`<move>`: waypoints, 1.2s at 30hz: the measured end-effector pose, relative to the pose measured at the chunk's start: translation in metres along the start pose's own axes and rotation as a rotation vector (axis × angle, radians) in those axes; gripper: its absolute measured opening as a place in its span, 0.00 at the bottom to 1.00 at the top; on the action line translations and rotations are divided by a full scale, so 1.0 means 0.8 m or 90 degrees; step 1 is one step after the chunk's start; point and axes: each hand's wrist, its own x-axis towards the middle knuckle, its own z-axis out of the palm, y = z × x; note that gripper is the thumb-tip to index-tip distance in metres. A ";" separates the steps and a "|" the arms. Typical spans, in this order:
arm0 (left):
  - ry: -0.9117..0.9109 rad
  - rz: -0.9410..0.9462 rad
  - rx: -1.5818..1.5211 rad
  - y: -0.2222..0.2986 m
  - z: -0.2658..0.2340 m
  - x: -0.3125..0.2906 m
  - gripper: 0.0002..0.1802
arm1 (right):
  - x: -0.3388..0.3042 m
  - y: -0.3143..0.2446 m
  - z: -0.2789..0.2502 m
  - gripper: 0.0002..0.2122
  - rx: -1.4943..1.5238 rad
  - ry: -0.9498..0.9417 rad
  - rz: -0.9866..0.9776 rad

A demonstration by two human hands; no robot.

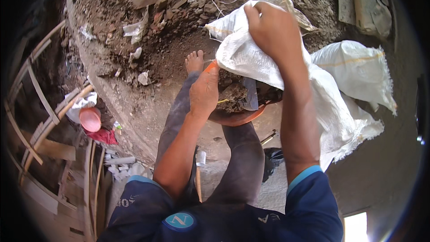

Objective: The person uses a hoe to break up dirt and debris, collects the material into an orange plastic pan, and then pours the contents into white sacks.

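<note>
My left hand (204, 90) is closed on the left rim of an orange basin (239, 118), beside the sack's edge. In the basin lies dark soil (233, 95) with a bluish-grey flat piece (251, 95) standing in it. Above and to the right, my right hand (272, 29) grips a white woven sack (251, 56) in a closed fist. The sack's fabric drapes over the far part of the basin and hides it. The sack's mouth cannot be made out.
Loose soil and rubble (174, 18) cover the ground ahead. Another white sack (358, 65) lies at right. My bare foot (194, 62) rests left of the basin. At left are wooden poles (53, 121), a pink bowl (90, 119) and a red cloth (105, 136).
</note>
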 end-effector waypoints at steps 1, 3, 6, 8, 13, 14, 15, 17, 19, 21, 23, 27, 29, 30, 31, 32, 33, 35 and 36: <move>-0.032 -0.024 0.009 0.006 -0.002 -0.002 0.31 | 0.029 0.010 0.000 0.19 -0.054 0.008 -0.059; 0.011 0.043 -0.071 0.007 0.001 -0.005 0.31 | 0.068 -0.002 0.009 0.19 -0.114 -0.293 -0.090; 0.028 0.077 -0.112 -0.005 0.008 -0.001 0.30 | 0.101 -0.004 0.035 0.16 -0.201 -0.559 -0.103; 0.038 0.084 -0.105 -0.003 0.003 -0.002 0.31 | 0.107 -0.006 0.052 0.13 -0.263 -0.626 -0.109; 0.009 -0.003 -0.039 -0.019 0.006 -0.001 0.32 | 0.110 -0.004 0.100 0.11 -0.257 -0.555 -0.180; 0.021 0.001 -0.036 -0.018 0.006 -0.004 0.32 | 0.108 -0.019 0.104 0.10 -0.200 -0.499 -0.210; 0.033 0.004 -0.047 -0.010 0.007 -0.005 0.31 | 0.108 -0.030 0.122 0.09 -0.217 -0.468 -0.169; 0.047 0.022 -0.064 0.006 0.008 -0.004 0.30 | 0.088 -0.023 0.181 0.11 -0.331 -0.545 -0.362; 0.025 0.029 -0.011 -0.013 0.012 0.000 0.29 | 0.011 -0.048 0.214 0.08 -0.214 -0.385 -0.199; 0.043 0.145 0.031 -0.032 0.014 0.010 0.28 | -0.013 -0.070 0.187 0.08 -0.135 -0.362 -0.168; 0.085 0.369 0.043 -0.047 0.018 0.018 0.29 | -0.033 -0.089 0.142 0.08 -0.043 -0.150 -0.239; -0.041 -0.025 -0.284 -0.053 0.003 0.043 0.39 | -0.123 -0.042 0.036 0.08 0.384 0.309 0.180; -0.045 -0.016 -0.315 -0.033 0.000 0.049 0.40 | -0.193 0.037 0.036 0.10 0.377 0.349 0.468; -0.035 -0.026 -0.363 -0.015 0.002 0.044 0.40 | -0.225 0.076 0.049 0.16 0.328 0.333 0.591; -0.016 -0.073 -0.321 -0.009 0.006 0.044 0.41 | -0.262 0.121 0.075 0.19 0.387 0.282 0.692; 0.005 -0.118 -0.278 -0.007 0.006 0.050 0.41 | -0.293 0.160 0.106 0.23 0.449 0.229 0.789; 0.029 -0.161 -0.232 -0.004 0.005 0.056 0.42 | -0.310 0.180 0.139 0.24 0.518 0.249 0.806; 0.087 -0.229 -0.175 0.019 0.013 0.051 0.39 | -0.328 0.206 0.190 0.28 0.654 0.299 0.836; 0.072 -0.217 -0.188 0.017 0.010 0.050 0.41 | -0.328 0.206 0.196 0.26 0.977 0.344 0.764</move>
